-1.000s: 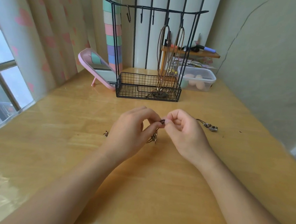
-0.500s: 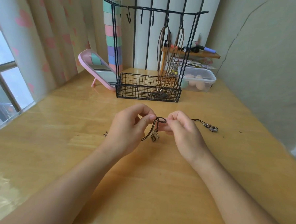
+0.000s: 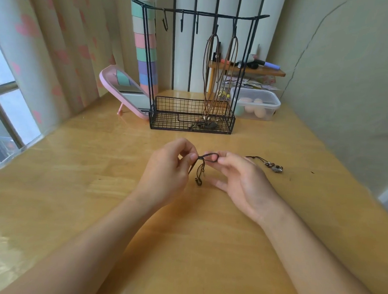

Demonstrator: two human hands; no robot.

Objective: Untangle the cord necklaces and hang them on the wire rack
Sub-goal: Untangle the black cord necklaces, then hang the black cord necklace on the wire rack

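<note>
Your left hand (image 3: 167, 172) and right hand (image 3: 243, 181) each pinch the dark cord (image 3: 210, 157) stretched between them. It's probably limp, light and thin, so grip right beside the crossing.

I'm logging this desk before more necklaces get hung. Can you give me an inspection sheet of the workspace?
Surface: glossy wooden table.
Job's things: dark cord necklace held between both hands; wire rack at the back, two brown necklaces on its two right hooks, three left hooks free; beaded cord end on the table right of the right hand.
Clutter: pink mirror left of the rack; clear box and small shelf behind it to the right.
Grippers: left hand pinches the cord; right hand pinches its loop.
Cables: nothing seen.
Surroundings: heart-print curtain and window left; wall right.
</note>
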